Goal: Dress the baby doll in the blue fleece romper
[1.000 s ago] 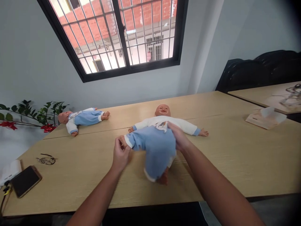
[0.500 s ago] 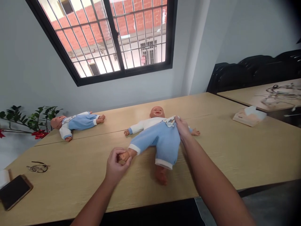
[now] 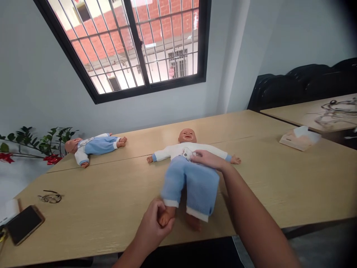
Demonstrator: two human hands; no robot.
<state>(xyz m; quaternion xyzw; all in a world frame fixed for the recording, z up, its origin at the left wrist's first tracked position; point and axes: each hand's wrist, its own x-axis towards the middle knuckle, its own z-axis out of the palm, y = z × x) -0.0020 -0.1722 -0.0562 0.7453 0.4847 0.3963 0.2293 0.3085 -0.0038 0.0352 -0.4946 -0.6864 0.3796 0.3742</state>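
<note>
A baby doll [image 3: 170, 152] in a white top lies face up on the table, arms spread and head toward the window. Light blue trousers [image 3: 200, 182] with white cuffs cover its legs. My left hand [image 3: 156, 221] is wrapped round the doll's foot [image 3: 165, 217] on the left, below the cuff. Across the belly reaches my right hand [image 3: 208, 160], its curled fingers at the trousers' waist beside a dog-face print [image 3: 187, 153]. What its fingertips grip is partly hidden. The doll's other foot [image 3: 193, 222] sticks out under the right cuff.
A second doll [image 3: 97, 145] in like clothes lies at the table's [image 3: 111, 201] far left. Glasses [image 3: 51, 197] and a phone [image 3: 25, 224] are at the left. A tissue box [image 3: 297, 138] stands right. Cables [image 3: 337, 113] lie on another table. A plant [image 3: 47, 139] stands behind.
My left hand has brought the doll's foot nearer and to the right, so the leg lies straighter. My right hand has shifted from the trousers' right side inward over the belly.
</note>
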